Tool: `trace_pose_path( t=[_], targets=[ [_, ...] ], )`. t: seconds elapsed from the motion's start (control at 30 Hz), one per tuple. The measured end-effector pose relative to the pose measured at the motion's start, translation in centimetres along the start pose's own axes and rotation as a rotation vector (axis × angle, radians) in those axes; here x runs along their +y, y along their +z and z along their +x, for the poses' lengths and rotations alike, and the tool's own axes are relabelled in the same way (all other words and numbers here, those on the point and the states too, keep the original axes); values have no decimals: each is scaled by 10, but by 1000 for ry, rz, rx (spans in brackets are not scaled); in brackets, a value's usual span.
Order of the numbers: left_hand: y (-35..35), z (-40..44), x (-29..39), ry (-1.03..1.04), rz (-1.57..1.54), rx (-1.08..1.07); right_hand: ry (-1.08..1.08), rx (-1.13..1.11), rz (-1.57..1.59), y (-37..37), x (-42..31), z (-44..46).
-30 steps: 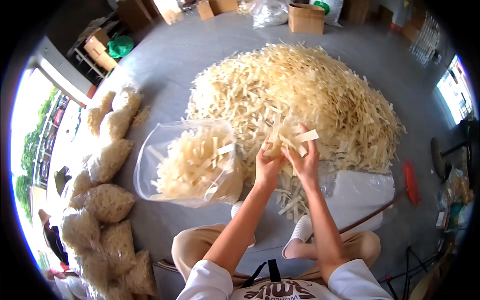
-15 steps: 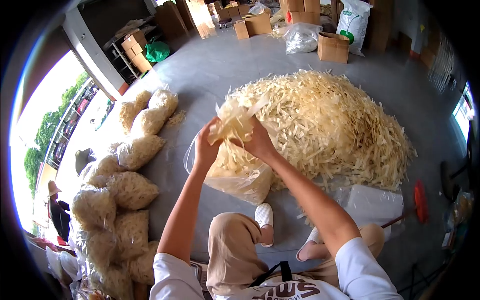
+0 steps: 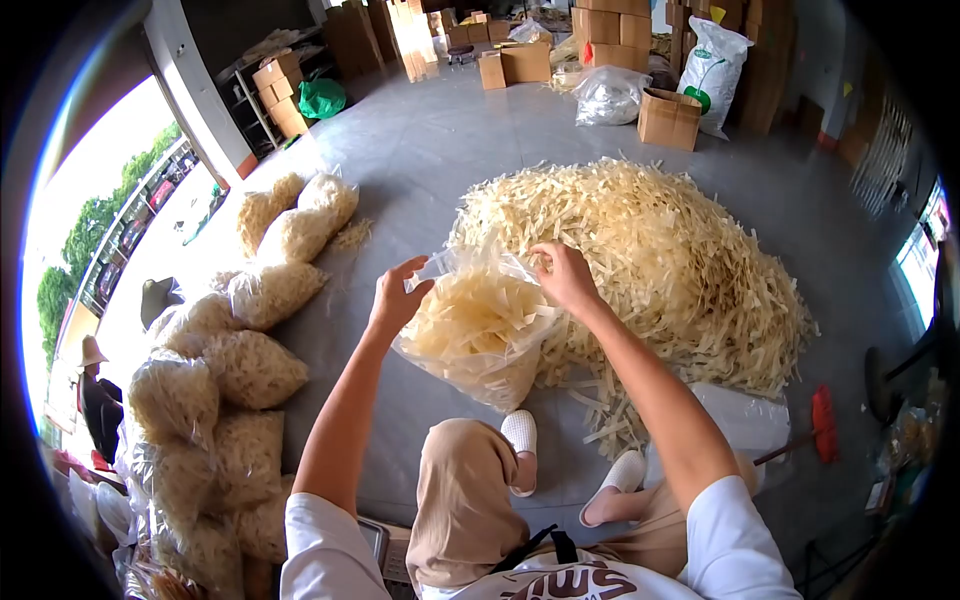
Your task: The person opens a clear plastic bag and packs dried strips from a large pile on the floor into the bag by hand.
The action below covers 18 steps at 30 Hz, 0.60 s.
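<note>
A clear plastic bag (image 3: 485, 378) stands open in front of me, filled with pale yellow, flat strips (image 3: 478, 312). At the bag's left rim is my left hand (image 3: 397, 300), its thumb and fingers apart and nothing visibly gripped. My right hand (image 3: 566, 278) has its fingers closed on the rim at the right side of the bag. Just beyond, a large heap of the same strips (image 3: 670, 275) spreads over the floor.
Filled bags (image 3: 255, 370) are stacked along the left. Flat clear plastic (image 3: 740, 415) lies at the right, beside a red-ended stick (image 3: 824, 425). Cardboard boxes (image 3: 668, 120) and a white sack (image 3: 713, 75) stand at the back. A person in a hat (image 3: 98, 400) is outside at left.
The bunch of strips that both hands held above the bag is now down in it. My hands have moved apart to the bag's two sides, the right one taking hold of the rim.
</note>
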<state>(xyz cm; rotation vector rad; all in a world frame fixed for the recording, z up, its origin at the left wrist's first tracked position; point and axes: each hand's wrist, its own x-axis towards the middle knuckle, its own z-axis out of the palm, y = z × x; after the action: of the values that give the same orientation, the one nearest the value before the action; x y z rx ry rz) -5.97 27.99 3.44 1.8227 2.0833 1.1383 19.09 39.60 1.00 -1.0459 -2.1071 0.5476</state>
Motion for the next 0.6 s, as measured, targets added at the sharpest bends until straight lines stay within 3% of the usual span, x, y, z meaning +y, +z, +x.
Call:
trace_pose_path(
  t=[0.07, 0.17, 0.23, 0.3, 0.37, 0.4, 0.53, 0.6],
  targets=[
    [-1, 8, -13, 7, 35, 33, -36, 22, -61, 5, 12, 2],
    [-2, 20, -15, 35, 125, 110, 40, -172, -185, 11, 16, 3],
    [0, 29, -14, 18, 222, 51, -158, -177, -201, 20, 20, 4],
    [9, 42, -21, 5, 243, 6, -176, -173, -285, 34, 19, 7],
    [21, 49, -16, -32, 459, -46, -225, -262, -567, 40, 20, 15],
    [28, 54, -21, -15, 556, -74, -254, -235, -566, 42, 24, 19],
    [45, 74, -43, -131, 710, -205, -248, -171, -551, 40, 39, 33],
    [48, 78, -48, -175, 600, -111, -2, -109, -411, 34, 43, 37]
  ],
)
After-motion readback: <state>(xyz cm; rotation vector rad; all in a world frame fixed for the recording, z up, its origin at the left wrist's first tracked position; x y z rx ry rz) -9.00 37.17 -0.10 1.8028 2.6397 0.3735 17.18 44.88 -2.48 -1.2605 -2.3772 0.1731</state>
